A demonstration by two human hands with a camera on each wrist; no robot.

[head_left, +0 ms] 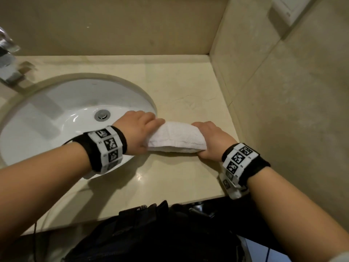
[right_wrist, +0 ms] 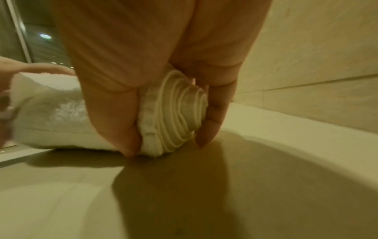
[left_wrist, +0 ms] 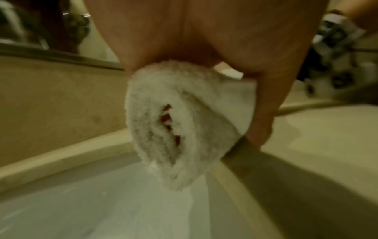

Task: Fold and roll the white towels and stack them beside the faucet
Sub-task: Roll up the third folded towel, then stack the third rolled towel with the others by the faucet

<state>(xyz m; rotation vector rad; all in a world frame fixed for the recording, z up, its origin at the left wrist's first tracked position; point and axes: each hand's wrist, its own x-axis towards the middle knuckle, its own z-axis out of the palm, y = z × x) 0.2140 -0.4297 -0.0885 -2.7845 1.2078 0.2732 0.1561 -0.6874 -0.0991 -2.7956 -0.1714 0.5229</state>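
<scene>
Rolled towel held at both ends, on counter beside sink.
Left hand (head_left: 139, 129) grips towel (head_left: 175, 138) end overhanging basin (head_left: 37, 118); right hand (head_left: 209, 140) clamps spiral end. Judgement: keep even end pressure, lift level toward faucet (head_left: 7, 59).

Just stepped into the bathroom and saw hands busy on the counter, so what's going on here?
A person is rolling a white towel on the beige counter, right of the sink. The left hand grips one end, at the basin's edge, and the right hand grips the other, where the rolled layers show. The faucet stands at the far left. No stacked towels are in view.
</scene>
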